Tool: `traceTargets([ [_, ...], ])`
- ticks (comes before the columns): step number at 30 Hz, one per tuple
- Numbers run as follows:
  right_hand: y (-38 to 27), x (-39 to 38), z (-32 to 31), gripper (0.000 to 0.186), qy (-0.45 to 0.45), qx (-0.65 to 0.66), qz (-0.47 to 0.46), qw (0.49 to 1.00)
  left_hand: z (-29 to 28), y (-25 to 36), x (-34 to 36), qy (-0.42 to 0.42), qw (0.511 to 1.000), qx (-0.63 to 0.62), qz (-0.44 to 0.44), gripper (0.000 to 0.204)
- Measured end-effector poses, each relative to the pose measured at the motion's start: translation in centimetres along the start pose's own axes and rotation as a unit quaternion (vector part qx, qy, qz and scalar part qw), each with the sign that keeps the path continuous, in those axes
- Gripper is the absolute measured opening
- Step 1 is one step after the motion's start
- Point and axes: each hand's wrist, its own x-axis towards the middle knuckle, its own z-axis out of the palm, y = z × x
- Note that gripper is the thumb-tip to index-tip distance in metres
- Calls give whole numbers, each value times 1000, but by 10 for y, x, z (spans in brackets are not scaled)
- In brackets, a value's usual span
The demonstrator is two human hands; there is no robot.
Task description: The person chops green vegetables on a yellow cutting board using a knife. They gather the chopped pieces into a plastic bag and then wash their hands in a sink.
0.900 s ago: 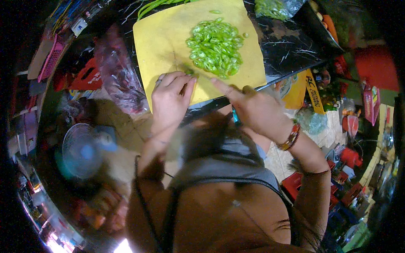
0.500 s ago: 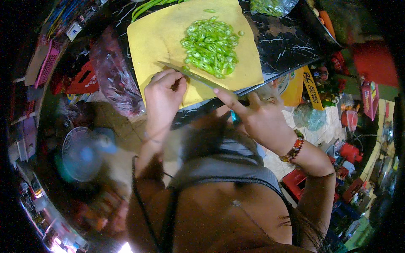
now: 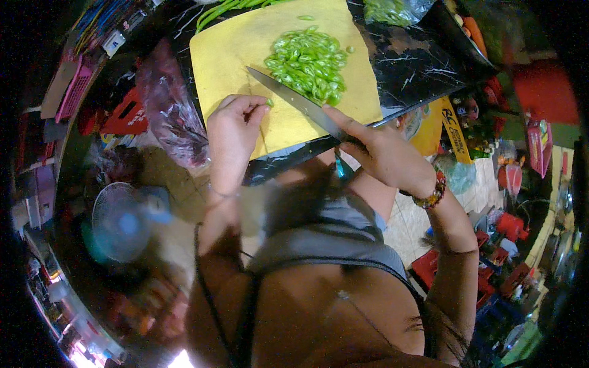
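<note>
A heap of sliced green chili peppers [image 3: 310, 58] lies on the yellow cutting board [image 3: 224, 52]. My right hand [image 3: 389, 153] is closed round the handle of a kitchen knife [image 3: 294, 98], index finger stretched along the blade's upper edge. The blade slants up and left over the board, beside the heap's lower left side. Left of the blade, my left hand [image 3: 234, 129] pinches a small green chili stub [image 3: 269, 102] between thumb and fingertips, apart from the knife. Whole long green chilies [image 3: 227, 9] lie past the board's far left edge.
Under the board is a black marbled table [image 3: 411, 67]. At the far right stand a clear bag of green vegetables [image 3: 396, 11] and a black tray with carrots [image 3: 475, 34]. A purple plastic bag [image 3: 169, 110] hangs at the left; a fan [image 3: 121, 221] stands below it.
The knife has moved up and to the right, away from my left fingers, and its blade now lies along the heap. My left hand has barely shifted and still pinches the chili stub.
</note>
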Motion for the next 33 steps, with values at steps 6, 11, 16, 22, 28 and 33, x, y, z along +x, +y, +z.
traceTargets([
  [6,-18,-20,-13,66,-68,-73,33,994,-3,4,-3,9,1000,25,1,12],
  [11,-7,-28,-15,69,2,-196,-63,979,-3,0,0,4,997,52,59,11],
  [16,-22,-7,1,67,-15,-151,-18,988,0,-2,2,6,996,38,78,11],
  [22,-11,-3,-1,69,-11,-60,11,998,2,0,-2,26,997,23,65,13],
  [28,-18,-25,-10,71,-37,-134,-14,990,0,-1,-1,21,997,20,68,14],
  [33,-12,-16,3,70,5,-138,-58,989,2,-5,-1,17,996,-2,87,13],
])
